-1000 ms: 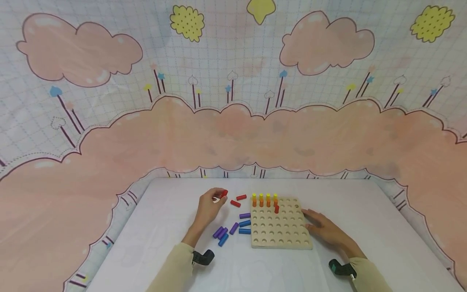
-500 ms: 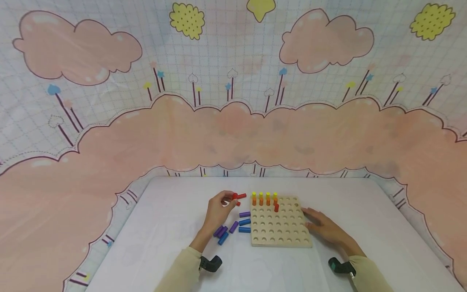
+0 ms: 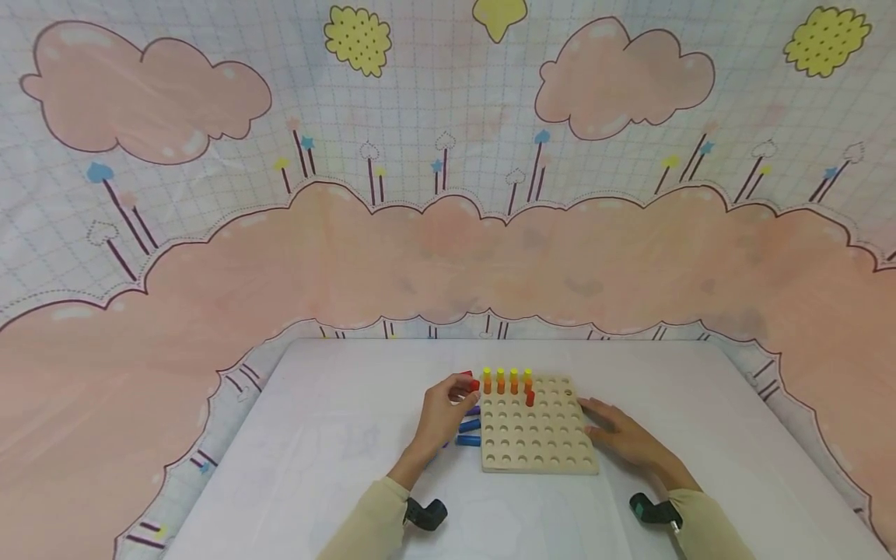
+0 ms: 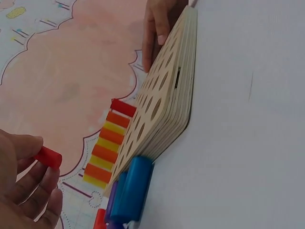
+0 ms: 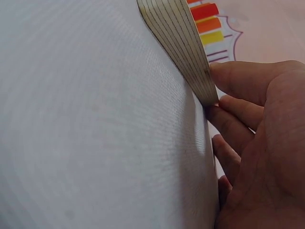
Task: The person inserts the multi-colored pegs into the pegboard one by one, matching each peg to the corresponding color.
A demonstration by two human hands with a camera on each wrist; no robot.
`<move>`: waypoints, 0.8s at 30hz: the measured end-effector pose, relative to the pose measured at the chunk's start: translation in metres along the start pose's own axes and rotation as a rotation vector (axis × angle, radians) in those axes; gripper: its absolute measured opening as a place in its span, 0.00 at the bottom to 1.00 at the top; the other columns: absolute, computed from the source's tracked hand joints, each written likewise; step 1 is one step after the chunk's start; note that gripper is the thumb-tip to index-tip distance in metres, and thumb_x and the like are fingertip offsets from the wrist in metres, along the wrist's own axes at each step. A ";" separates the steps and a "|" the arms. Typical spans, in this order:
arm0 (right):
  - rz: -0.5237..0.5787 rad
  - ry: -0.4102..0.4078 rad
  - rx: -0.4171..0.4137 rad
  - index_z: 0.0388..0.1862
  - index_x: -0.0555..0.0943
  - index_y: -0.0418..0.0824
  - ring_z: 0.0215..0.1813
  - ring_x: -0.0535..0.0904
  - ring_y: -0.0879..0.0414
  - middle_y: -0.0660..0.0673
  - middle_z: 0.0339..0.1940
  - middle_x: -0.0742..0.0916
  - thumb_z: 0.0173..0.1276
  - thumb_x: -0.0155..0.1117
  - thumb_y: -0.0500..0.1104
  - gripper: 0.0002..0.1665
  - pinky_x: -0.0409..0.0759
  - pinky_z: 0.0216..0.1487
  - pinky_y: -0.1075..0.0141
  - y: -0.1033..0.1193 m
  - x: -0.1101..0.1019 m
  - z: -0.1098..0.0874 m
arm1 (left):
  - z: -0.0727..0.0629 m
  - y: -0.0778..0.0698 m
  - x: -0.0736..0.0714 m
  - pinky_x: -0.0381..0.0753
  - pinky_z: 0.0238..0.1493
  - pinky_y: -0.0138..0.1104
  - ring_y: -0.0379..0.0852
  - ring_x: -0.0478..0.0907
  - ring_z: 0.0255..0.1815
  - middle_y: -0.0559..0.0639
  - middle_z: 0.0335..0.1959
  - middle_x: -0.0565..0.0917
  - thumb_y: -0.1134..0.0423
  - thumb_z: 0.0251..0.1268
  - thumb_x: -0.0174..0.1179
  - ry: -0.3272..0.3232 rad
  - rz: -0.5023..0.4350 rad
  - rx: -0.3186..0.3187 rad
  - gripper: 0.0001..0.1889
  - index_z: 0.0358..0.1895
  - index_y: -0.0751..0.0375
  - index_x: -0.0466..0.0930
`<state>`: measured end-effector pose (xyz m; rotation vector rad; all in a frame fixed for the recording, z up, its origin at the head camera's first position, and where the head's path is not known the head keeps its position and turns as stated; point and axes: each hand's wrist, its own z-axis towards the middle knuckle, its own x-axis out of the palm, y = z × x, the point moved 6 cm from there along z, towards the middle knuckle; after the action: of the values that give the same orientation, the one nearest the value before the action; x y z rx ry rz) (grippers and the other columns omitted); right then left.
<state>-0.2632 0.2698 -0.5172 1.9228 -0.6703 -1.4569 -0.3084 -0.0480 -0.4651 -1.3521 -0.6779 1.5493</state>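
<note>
My left hand pinches a red peg between thumb and fingers, just off the left edge of a wooden pegboard. Along the board's back stand yellow pegs in one row, with orange pegs in the row before them. A single red peg stands upright in front of the orange row's right end. My right hand rests at the board's right side, its thumb and fingertips touching the edge in the right wrist view. The fingers there are extended and relaxed.
Blue pegs and a purple peg lie on the white table against the board's left side. Another loose red peg lies near them. My left hand and forearm hide other loose pegs. A patterned cloth rises behind the table.
My left hand has carried the red peg rightward, from the table's left part to the pegboard's left edge, passing over loose pegs. The right hand has stayed at the board's right side.
</note>
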 end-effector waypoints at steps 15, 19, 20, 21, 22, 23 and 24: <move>0.007 -0.003 -0.009 0.76 0.63 0.46 0.78 0.46 0.29 0.33 0.79 0.58 0.72 0.58 0.54 0.37 0.45 0.72 0.31 -0.002 -0.001 0.003 | 0.009 -0.002 0.044 0.81 0.44 0.28 0.44 0.83 0.43 0.55 0.42 0.87 0.63 0.64 0.65 0.040 -0.077 -0.016 0.13 0.50 0.64 0.83; 0.012 -0.004 -0.012 0.76 0.63 0.46 0.78 0.46 0.29 0.32 0.79 0.58 0.72 0.58 0.54 0.37 0.45 0.72 0.30 -0.003 -0.001 0.004 | 0.011 0.003 0.055 0.80 0.41 0.25 0.38 0.81 0.39 0.49 0.41 0.87 0.62 0.64 0.65 0.051 -0.069 -0.054 0.12 0.49 0.60 0.84; 0.011 -0.004 -0.012 0.76 0.63 0.46 0.78 0.46 0.29 0.32 0.79 0.58 0.72 0.58 0.54 0.37 0.45 0.72 0.31 -0.003 -0.001 0.004 | 0.011 0.003 0.057 0.79 0.41 0.25 0.37 0.80 0.39 0.49 0.41 0.87 0.62 0.64 0.66 0.054 -0.066 -0.062 0.12 0.49 0.60 0.84; 0.011 -0.004 -0.011 0.76 0.63 0.46 0.79 0.46 0.29 0.33 0.79 0.58 0.72 0.58 0.54 0.37 0.45 0.72 0.31 -0.004 -0.001 0.005 | 0.012 0.004 0.060 0.79 0.40 0.25 0.36 0.79 0.38 0.48 0.41 0.87 0.62 0.64 0.66 0.056 -0.062 -0.064 0.12 0.48 0.59 0.84; 0.012 -0.006 -0.010 0.76 0.63 0.46 0.79 0.46 0.29 0.33 0.79 0.59 0.72 0.58 0.54 0.37 0.45 0.72 0.31 -0.004 -0.001 0.005 | 0.012 0.004 0.062 0.79 0.40 0.25 0.35 0.79 0.37 0.48 0.41 0.87 0.62 0.63 0.66 0.056 -0.059 -0.065 0.12 0.48 0.59 0.85; 0.007 -0.005 -0.013 0.76 0.63 0.46 0.79 0.46 0.29 0.33 0.79 0.59 0.72 0.57 0.54 0.37 0.45 0.72 0.31 -0.004 -0.001 0.006 | 0.012 0.004 0.063 0.79 0.40 0.25 0.35 0.79 0.37 0.48 0.41 0.87 0.63 0.63 0.66 0.056 -0.059 -0.069 0.12 0.49 0.59 0.85; 0.003 -0.007 -0.016 0.76 0.62 0.46 0.78 0.47 0.29 0.32 0.79 0.58 0.72 0.57 0.54 0.37 0.45 0.72 0.31 -0.004 -0.002 0.006 | 0.013 0.003 0.065 0.80 0.40 0.25 0.35 0.80 0.37 0.48 0.41 0.87 0.63 0.63 0.66 0.054 -0.057 -0.063 0.12 0.49 0.59 0.85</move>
<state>-0.2692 0.2729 -0.5203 1.9047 -0.6616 -1.4633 -0.3186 0.0109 -0.4931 -1.4040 -0.7307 1.4517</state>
